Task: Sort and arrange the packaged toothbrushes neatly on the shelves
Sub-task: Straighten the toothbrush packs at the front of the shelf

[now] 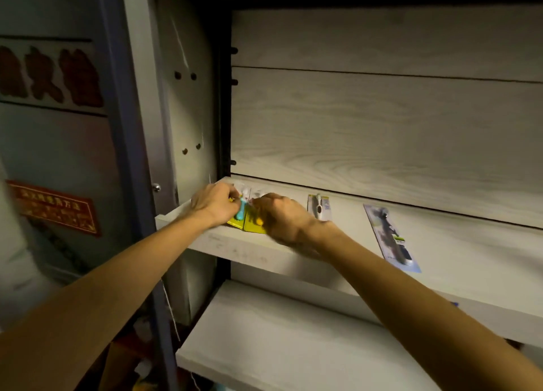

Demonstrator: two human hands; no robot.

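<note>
The left hand (214, 204) has its fingers curled down over a yellow-backed toothbrush pack (238, 218) with a light blue handle, and the right hand (282, 217) has its fingers bunched on a second yellow pack (253, 226) lying just beside the first (motion blur hides whether either hand truly pinches or only presses). Both packs lie at the left end of the upper shelf (367, 261), close to the side wall. Further right on that shelf lie a small grey-carded pack (319, 207) and, well apart, a long blue-carded pack (392, 238); a lower shelf (264, 337) shows beneath the arms.
</note>
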